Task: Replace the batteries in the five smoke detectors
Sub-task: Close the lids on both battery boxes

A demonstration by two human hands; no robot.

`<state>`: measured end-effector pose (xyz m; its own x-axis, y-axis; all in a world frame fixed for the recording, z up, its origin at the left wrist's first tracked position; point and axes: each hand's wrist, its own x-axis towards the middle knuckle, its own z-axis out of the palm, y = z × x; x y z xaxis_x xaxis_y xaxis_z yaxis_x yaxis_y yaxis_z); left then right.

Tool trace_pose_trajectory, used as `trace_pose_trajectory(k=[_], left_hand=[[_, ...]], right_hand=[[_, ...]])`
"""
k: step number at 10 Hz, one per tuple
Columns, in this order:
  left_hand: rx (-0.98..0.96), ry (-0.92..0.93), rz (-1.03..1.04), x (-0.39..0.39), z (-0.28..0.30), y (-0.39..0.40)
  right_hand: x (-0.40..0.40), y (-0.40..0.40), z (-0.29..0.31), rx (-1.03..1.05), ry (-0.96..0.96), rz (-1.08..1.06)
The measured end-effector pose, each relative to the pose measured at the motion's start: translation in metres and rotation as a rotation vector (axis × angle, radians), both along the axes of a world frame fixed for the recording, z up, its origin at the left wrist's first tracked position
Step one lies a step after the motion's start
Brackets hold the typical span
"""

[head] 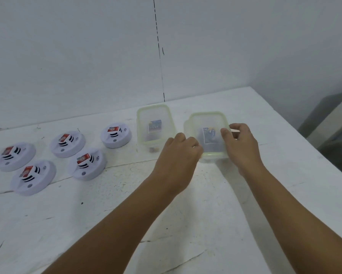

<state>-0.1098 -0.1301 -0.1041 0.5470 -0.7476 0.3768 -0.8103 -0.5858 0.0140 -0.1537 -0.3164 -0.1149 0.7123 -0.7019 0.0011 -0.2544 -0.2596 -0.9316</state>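
Observation:
Several round white smoke detectors with red labels lie on the left of the white table (pixel 126 204); the nearest one (pixel 88 164) and the farthest one (pixel 116 135) flank the group. Two clear plastic containers with pale green rims stand right of them. The left container (pixel 144 123) has a blue label on it. My left hand (pixel 179 155) grips the near left side of the right container (pixel 206 115), and my right hand (pixel 242 143) grips its right rim. A blue label shows through its lid; what lies inside is blurred.
A white wall with a black dashed line (pixel 160 56) rises behind the table. The table's right edge runs diagonally at the right, with a dark gap and furniture (pixel 332 123) beyond it. Bare, speckled table surface lies in front of the detectors.

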Motion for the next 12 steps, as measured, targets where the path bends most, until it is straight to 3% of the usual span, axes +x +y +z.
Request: trace_pose_trajectory(k=[4, 9, 11, 12], left_hand=[[0.126, -0.043, 0.153, 0.032, 0.019, -0.027], [0.083, -0.043, 0.217, 0.05, 0.015, -0.028], [0.074, -0.002, 0.204, 0.055, 0.016, -0.027], [0.005, 0.122, 0.118, 0.047, 0.025, -0.007]], right_hand=[[0.073, -0.011, 0.006, -0.097, 0.039, 0.068], [0.088, -0.012, 0.003, -0.107, 0.043, 0.078], [0.089, -0.013, 0.003, -0.096, 0.053, 0.105], [0.077, -0.02, 0.006, -0.016, 0.025, 0.091]])
